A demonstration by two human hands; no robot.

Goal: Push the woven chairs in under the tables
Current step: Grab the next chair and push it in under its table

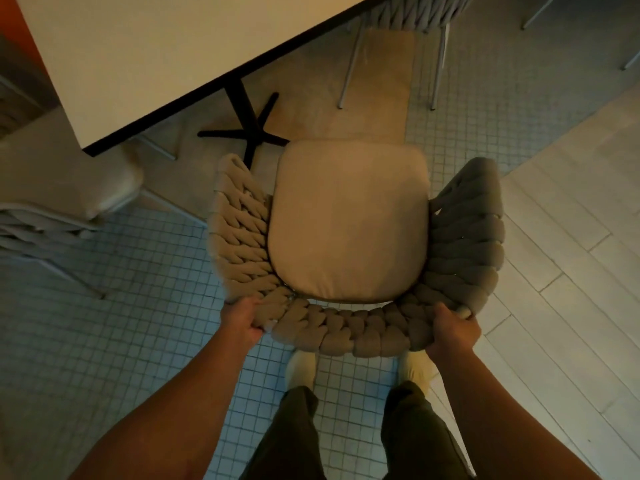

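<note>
I see both hands gripping the curved back of the grey-beige, chunky woven chair [239,230]. The left hand [242,320] is curled round the weave at the back's left corner, and the right hand [453,332] is wrapped over its right corner. The chair stands on the pale small-square tiled floor [121,271], directly in front of the person's light shoes [301,367]. Its square tan seat cushion [349,220] lies wholly out from under the white, dark-edged bench [138,64]. The cushion's front edge is just beside the bench's black cross-shaped foot [249,133].

At the bench's far side, a second woven chair [408,15] on thin metal legs is tucked partly under the top. A third chair [69,188] with a pale seat sits at the left edge. Pale plank floor [571,237] runs along the right.
</note>
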